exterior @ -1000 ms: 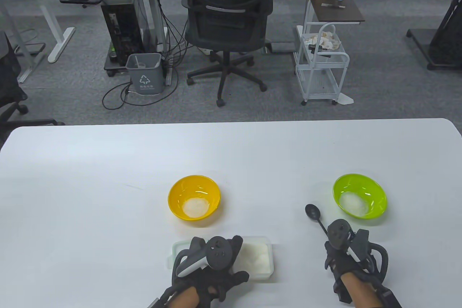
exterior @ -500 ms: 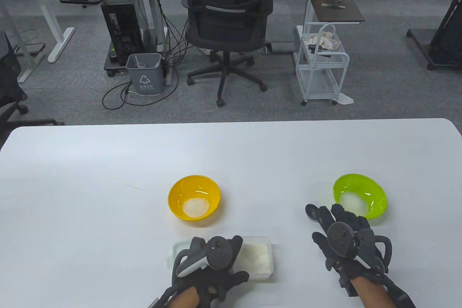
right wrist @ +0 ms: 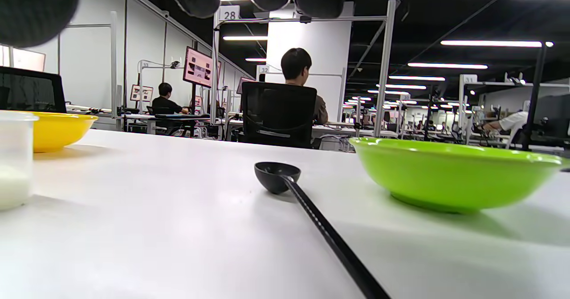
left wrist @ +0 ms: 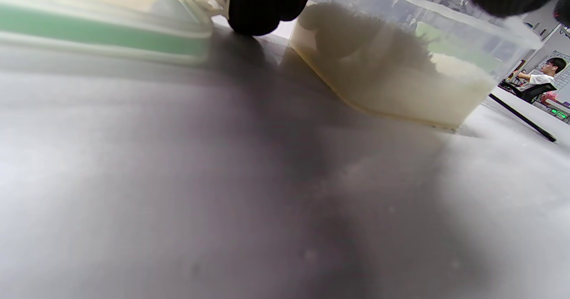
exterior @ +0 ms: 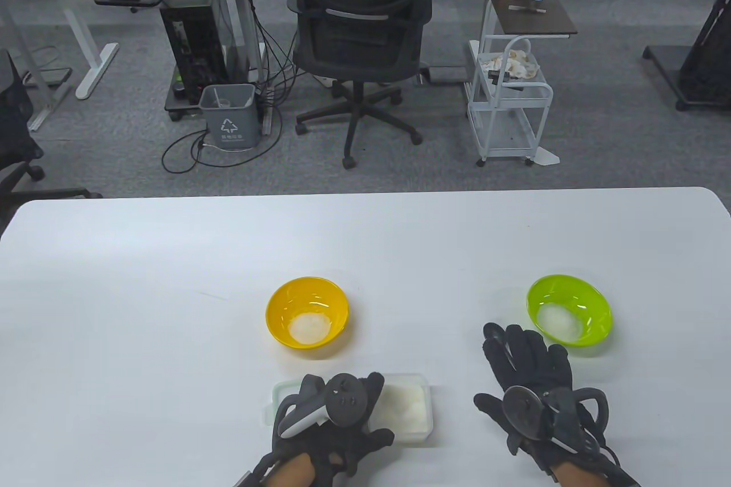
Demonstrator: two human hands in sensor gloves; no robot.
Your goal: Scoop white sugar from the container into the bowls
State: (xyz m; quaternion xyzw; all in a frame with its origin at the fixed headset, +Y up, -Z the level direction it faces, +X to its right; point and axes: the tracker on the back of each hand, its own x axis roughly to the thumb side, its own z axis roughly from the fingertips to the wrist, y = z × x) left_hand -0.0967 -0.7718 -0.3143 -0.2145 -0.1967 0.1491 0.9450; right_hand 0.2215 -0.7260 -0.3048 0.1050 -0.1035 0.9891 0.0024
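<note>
- White table (exterior: 171,293) in an open office; chair (exterior: 360,24) behind
- Sugar container (exterior: 408,410) at near edge, left hand (exterior: 331,424) gripping it
- Right hand (exterior: 531,384) spread flat over spoon (right wrist: 285,181), not gripping; yellow bowl (exterior: 306,318), green bowl (exterior: 569,310) beyond

My black knitted-cloth fingers (exterior: 517,347) look matt. The round green plastic bowl (right wrist: 454,174) shines glossy; the smooth white bench (exterior: 171,293) shows a soft sheen. The clear plastic sugar container (exterior: 408,410) is translucent.

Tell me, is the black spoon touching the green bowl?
Apart. The right wrist view shows bare white table between the black spoon and the green bowl; the table view shows the same gap.
</note>
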